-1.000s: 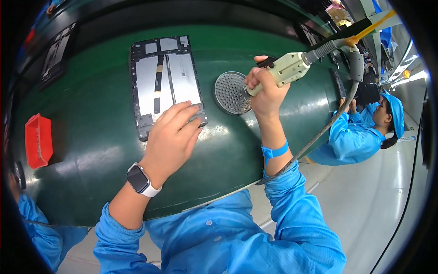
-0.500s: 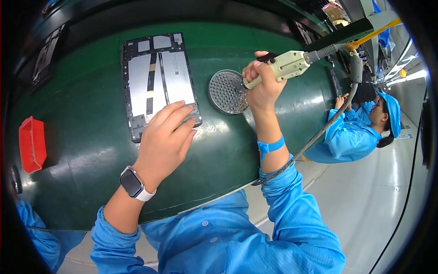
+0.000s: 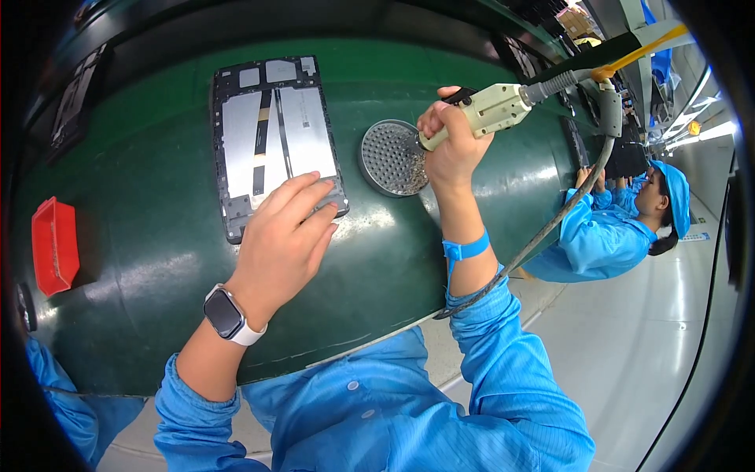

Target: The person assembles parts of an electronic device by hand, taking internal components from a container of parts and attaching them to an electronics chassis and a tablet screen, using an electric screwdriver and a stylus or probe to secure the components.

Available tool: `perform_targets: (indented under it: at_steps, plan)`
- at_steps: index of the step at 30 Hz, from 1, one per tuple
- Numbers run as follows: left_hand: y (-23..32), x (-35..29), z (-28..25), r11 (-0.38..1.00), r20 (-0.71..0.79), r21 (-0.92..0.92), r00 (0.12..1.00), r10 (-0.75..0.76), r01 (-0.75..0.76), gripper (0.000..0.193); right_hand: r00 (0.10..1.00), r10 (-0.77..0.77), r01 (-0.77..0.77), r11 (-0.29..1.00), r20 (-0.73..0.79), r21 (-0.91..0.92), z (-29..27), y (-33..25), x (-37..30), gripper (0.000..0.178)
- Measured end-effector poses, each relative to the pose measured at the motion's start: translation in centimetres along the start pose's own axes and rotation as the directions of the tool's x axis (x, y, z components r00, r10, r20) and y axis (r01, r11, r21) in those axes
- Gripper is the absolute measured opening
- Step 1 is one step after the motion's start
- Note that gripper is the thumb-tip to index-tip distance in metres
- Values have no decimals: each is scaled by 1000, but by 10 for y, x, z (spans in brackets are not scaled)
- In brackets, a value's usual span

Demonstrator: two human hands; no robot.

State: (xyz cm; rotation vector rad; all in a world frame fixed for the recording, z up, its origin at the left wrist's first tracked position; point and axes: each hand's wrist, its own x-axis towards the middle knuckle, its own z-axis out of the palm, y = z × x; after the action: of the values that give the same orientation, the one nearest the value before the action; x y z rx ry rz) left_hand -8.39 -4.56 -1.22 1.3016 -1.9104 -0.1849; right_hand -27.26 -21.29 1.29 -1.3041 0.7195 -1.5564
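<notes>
Here, a thin, probably fragile open tablet (image 3: 316, 149) lies left-centre on the green table (image 3: 157, 322), best held by its edges; the left hand (image 3: 281, 234), fingers loosely spread, rests on its near end; the right hand (image 3: 456, 151) wraps a screwdriver (image 3: 499, 108).

At the present resolution, we can read no text, number or sign. On the silver plate (image 3: 238, 149) of the flat, dark-framed device (image 3: 273, 141), to the right of the slim dark strip (image 3: 283, 134), we observe a small dark mark (image 3: 306, 123), too fine to decipher. Behind the co-worker (image 3: 602, 240) at the right, we locate a small blue-and-white label (image 3: 695, 237) on a pale surface, likewise illegible.
</notes>
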Motion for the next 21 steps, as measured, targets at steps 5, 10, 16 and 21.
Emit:
perform_targets:
  at_steps: [5, 10, 16, 21]
  plan:
    - [-3, -2, -1, 1000, 9, -6, 1000, -15, 15, 23, 1000, 10, -10, 1000, 6, 10, -1, 1, 1, 19]
    - [-7, 3, -15, 998, 8, 56, 1000, -7, 7, 29, 1000, -4, 4, 1000, 7, -4, -1, 2, 1, 18]
    - [-23, 6, -44, 997, 11, 78, 1000, 15, -15, 40, 1000, 13, -13, 1000, 9, -11, 1, 3, 1, 19]
    - [-39, 2, -41, 998, 11, -56, 1000, -5, 5, 42, 993, -113, 114, 992, -13, 56, 8, -9, -6, 22]
